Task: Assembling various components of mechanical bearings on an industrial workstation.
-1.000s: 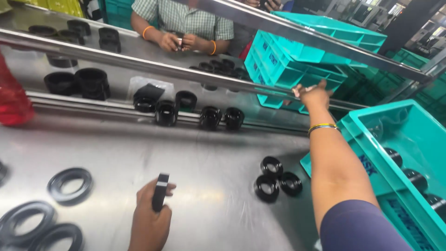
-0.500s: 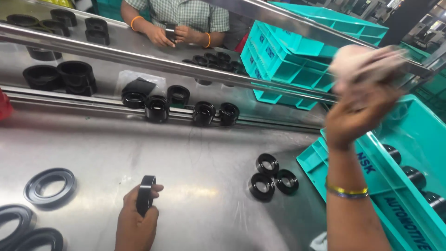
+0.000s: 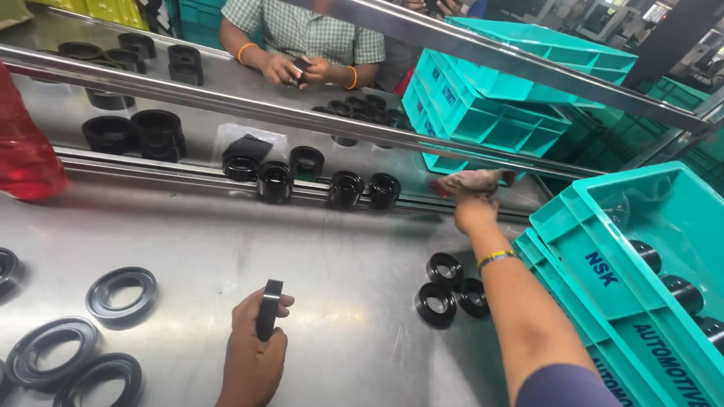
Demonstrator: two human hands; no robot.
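On steel table [image 3: 354, 249], hands: black ring [image 3: 268, 309], rag [image 3: 475, 181]

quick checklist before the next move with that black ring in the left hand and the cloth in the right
1. Left hand has a firm hold on the black ring, held on edge: ok.
2. Right hand grips the cloth near the rail: ok.
3. Steel table between the hands is bare: ok.
4. Three small black rings lie close beside the right forearm and could be knocked: not ok.
5. Flat seals to the left lie apart from the left hand: ok.
6. Ring surface clean: cannot tell.
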